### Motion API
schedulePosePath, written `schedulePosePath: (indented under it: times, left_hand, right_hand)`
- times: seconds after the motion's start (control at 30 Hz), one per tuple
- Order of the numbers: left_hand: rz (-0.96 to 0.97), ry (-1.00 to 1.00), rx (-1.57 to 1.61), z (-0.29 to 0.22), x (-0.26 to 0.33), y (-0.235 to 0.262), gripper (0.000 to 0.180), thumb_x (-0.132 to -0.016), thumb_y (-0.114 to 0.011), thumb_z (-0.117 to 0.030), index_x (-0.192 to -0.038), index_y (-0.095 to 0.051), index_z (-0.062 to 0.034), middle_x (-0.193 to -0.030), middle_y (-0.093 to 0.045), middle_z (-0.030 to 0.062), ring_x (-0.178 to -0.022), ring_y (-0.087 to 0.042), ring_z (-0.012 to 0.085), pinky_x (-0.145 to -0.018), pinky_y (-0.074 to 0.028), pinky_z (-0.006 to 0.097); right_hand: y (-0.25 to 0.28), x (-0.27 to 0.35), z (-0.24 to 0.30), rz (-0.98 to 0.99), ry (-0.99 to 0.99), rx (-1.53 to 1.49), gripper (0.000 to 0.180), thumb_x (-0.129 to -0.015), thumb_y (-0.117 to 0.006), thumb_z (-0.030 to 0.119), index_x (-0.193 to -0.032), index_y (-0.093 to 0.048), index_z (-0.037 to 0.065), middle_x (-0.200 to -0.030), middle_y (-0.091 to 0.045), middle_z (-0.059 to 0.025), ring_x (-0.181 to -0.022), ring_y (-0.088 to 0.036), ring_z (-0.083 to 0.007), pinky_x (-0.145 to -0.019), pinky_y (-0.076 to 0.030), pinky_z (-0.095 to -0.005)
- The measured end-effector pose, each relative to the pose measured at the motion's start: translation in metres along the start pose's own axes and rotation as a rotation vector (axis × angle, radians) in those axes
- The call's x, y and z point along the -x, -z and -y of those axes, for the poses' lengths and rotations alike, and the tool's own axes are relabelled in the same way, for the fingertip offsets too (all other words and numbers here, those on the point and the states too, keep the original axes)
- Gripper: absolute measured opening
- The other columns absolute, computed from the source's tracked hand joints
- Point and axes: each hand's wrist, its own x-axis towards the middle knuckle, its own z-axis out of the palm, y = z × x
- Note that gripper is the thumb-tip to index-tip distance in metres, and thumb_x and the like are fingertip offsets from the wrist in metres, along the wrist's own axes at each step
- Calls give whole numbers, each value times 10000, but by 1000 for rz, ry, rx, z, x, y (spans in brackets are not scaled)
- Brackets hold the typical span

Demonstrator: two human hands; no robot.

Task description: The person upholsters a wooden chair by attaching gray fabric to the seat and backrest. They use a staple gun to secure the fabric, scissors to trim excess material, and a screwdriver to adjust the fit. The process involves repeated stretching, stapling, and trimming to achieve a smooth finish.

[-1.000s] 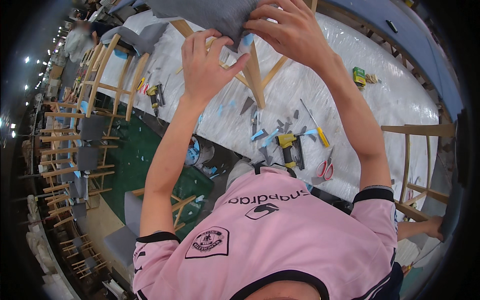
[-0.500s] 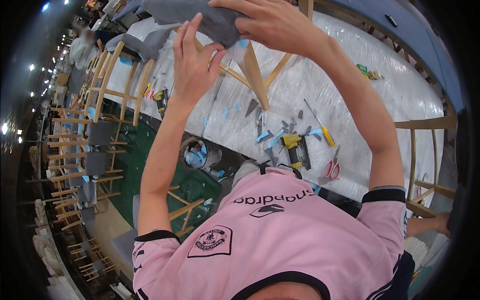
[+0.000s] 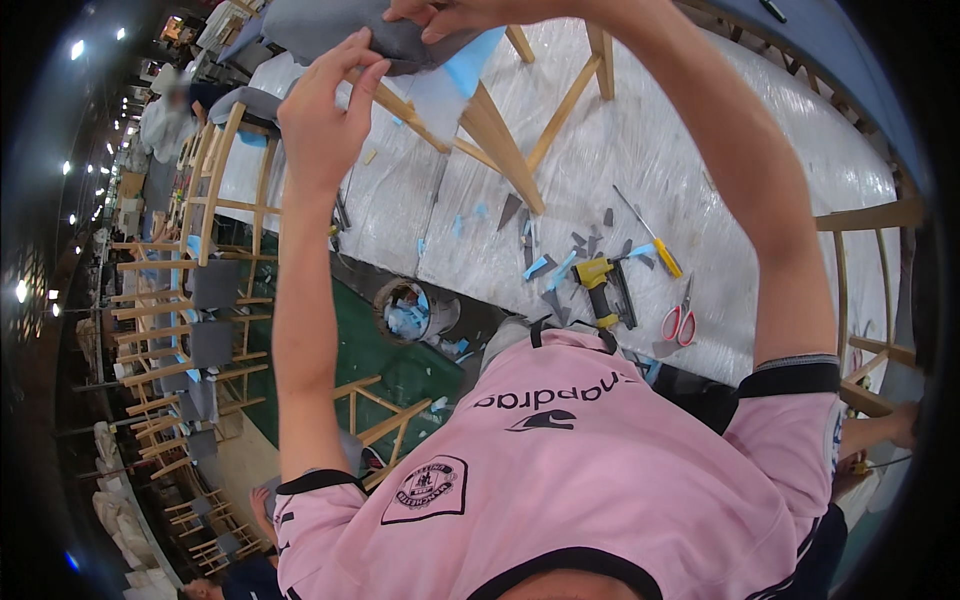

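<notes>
At the top of the view, a chair with wooden legs [image 3: 500, 140] stands on the table, its seat wrapped in dark grey fabric [image 3: 325, 28]. My left hand [image 3: 328, 120] has its thumb and fingers closed at the near edge of that fabric. Just right of it, my right hand [image 3: 455, 18] pinches the fabric with curled fingers, partly cut off by the frame's top. A thin pale-blue sheet [image 3: 462, 85] hangs out from under the fabric beside the front leg.
Plastic film covers the table [image 3: 400, 210]. On it lie a yellow-black staple gun [image 3: 603, 292], a yellow-handled screwdriver [image 3: 662, 250], red-handled scissors [image 3: 680, 322] and fabric scraps [image 3: 590, 243]. A bucket of blue scraps [image 3: 407, 310] stands below; stacked chairs [image 3: 210, 290] line the left. Other people are nearby.
Both hands have shifted left along the fabric edge. The fabric has moved left and up in view, and more of the pale-blue sheet shows. My right fingers have curled in.
</notes>
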Motion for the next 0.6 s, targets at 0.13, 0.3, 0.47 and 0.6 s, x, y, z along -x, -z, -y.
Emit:
schedulePosePath:
  times: [0.13, 0.3, 0.47, 0.6]
  left_hand:
    - [-419, 208, 165, -17, 48, -40, 346, -872, -801, -117, -1150, -608, -44, -1198, -673, 176, -1097, -656, 316, -912, -521, 354]
    - [-362, 215, 6, -59, 56, -82, 428, -822, -842, -110, -1166, -599, -34, -1055, -615, 125, -981, -624, 305, -858, -507, 346]
    - [-185, 94, -37, -46, 43, -61, 223, -852, -815, -105, -998, -669, -21, -931, -644, 80, -867, -648, 275, -785, -525, 360]
    - [-241, 304, 180, -38, 43, -50, 164, -935, -764, -136, -958, -667, -6, -876, -678, 70, -846, -667, 186, -761, -526, 317]
  right_hand:
    - [-91, 59, 20, -895, -311, -436, 184, -887, -807, 222, -1014, -757, 99, -919, -729, -23, -780, -689, -147, -711, -550, -308]
    - [-148, 68, 91, -630, -1134, -1621, 412, -928, -776, 383, -981, -689, -16, -868, -711, -69, -649, -652, -108, -564, -513, -261]
    - [-150, 70, 72, -598, -957, -1532, 443, -909, -776, 444, -928, -729, 3, -745, -702, -31, -642, -633, -74, -563, -493, -232]
    - [-124, 69, 63, -538, -959, -1384, 408, -913, -768, 411, -846, -745, 9, -678, -690, -15, -604, -618, -67, -548, -474, -211]
